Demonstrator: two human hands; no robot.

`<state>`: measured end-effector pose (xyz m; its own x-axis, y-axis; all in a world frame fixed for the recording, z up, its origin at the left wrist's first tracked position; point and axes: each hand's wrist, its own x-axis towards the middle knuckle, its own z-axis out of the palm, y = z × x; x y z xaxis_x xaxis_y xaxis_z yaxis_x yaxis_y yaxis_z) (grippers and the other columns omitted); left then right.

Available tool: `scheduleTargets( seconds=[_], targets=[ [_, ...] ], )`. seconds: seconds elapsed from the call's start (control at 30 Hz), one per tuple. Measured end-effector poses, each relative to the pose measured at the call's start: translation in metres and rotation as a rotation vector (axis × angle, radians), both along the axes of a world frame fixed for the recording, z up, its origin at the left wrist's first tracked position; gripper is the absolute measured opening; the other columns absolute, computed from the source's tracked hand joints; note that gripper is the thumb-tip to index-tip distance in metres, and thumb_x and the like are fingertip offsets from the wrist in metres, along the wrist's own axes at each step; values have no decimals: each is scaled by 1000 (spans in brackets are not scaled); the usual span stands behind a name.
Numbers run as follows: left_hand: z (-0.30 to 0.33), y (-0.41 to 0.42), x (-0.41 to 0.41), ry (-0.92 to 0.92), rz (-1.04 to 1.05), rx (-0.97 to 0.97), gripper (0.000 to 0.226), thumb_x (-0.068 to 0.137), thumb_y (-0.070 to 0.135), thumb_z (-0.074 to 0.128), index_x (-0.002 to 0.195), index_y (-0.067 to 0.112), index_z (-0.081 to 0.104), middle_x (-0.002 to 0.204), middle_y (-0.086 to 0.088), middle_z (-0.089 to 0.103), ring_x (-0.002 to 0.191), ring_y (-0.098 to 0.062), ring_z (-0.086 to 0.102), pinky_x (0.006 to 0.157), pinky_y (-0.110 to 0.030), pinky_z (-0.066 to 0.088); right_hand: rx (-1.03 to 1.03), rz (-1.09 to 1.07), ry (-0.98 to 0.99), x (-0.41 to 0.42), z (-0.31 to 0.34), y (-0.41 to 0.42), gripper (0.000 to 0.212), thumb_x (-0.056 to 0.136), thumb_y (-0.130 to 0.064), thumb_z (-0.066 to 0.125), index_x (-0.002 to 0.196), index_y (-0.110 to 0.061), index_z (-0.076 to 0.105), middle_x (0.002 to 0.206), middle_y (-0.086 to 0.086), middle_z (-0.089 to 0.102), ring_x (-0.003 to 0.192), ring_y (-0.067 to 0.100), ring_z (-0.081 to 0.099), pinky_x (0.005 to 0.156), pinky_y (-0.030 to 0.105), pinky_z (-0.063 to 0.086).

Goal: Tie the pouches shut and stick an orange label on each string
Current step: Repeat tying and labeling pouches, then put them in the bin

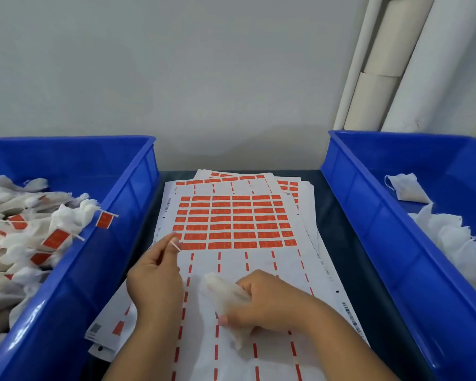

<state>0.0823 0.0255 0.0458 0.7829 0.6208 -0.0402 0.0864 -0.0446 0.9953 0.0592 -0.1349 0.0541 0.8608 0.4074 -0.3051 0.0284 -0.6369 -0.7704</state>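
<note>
Dark surface (338, 229), label sheet (231, 221) between blue bins | left hand (155, 281) pinches string (175, 245); right hand (267, 301) grips pouch (226, 294) | step: labelling; next: peel an orange label.

There is one view only, from a wide-angle camera on the person's head, looking forward and steeply down at a dark table (338, 243) set against a pale wall (176, 78). It sits close: the left hand (155, 279) and right hand (261, 301) fill the lower middle above the label sheets (259, 259), with both forearms running out at the bottom edge. The lens bends the edges, so the left blue bin (99, 270) and right blue bin (390, 243) splay outward and are cut off, as are the white pipes (382, 64) at top right.
</note>
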Motion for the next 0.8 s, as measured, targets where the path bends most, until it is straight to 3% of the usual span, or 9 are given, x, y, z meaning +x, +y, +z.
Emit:
scheduleTargets(
  seconds=[0.13,0.23,0.33,0.43,0.5,0.57,0.67,0.73,0.8],
  targets=[
    [-2,5,5,85,-83,-4,8,83,30,67,82,37,64,85,21,60,75,-4,57,53,-18,41,413,-36,92,2,-2,-11,9,84,-30,64,80,-27,71,82,-10,70,80,7,66,74,19,53],
    [-6,1,5,130,-157,177,8,80,28,71,83,31,64,91,12,62,72,-4,57,57,-19,45,836,-173,167,7,-1,-19,19,81,-11,63,85,-22,77,82,0,71,82,12,68,75,24,54],
    [-10,-5,0,147,-317,424,12,81,28,70,93,31,71,96,17,63,72,2,52,79,-23,47,986,-345,161,11,-4,-23,15,79,-9,70,87,-19,78,89,5,71,82,16,67,77,29,55],
    [-10,-11,-6,164,-610,661,20,86,30,63,104,33,70,95,24,61,75,4,54,79,-13,42,853,-532,53,14,-11,-23,16,89,-19,63,96,-25,76,105,-1,72,98,20,68,88,37,55],
    [-8,-15,-8,106,-747,783,20,89,28,60,106,35,69,92,26,57,81,1,56,78,-8,43,672,-628,-43,13,-13,-21,14,90,-29,64,101,-28,72,105,-9,71,97,15,67,83,31,56],
    [-5,-17,-10,18,-759,821,18,90,26,58,99,40,65,89,29,52,83,0,55,78,-7,42,474,-633,-151,11,-15,-19,18,87,-38,66,103,-31,66,100,-20,66,92,7,63,70,14,51],
    [-4,-17,-12,-131,-701,806,24,89,23,58,84,45,50,89,32,44,86,2,51,76,-5,40,305,-523,-239,9,-14,-15,10,87,-29,67,86,-37,61,86,-30,57,77,-5,58,49,0,39],
    [-5,-19,-13,-208,-681,797,32,88,20,58,77,47,44,91,35,42,89,5,50,73,-3,39,233,-413,-249,9,-15,-12,20,88,-22,65,83,-40,57,86,-28,56,76,-6,58,52,-2,39],
    [-6,-20,-13,-233,-663,730,34,88,18,58,77,47,46,91,37,43,92,13,49,69,2,38,224,-321,-229,8,-15,-9,23,87,-20,65,100,-38,59,97,-19,62,89,2,60,64,4,44]
  ],
)
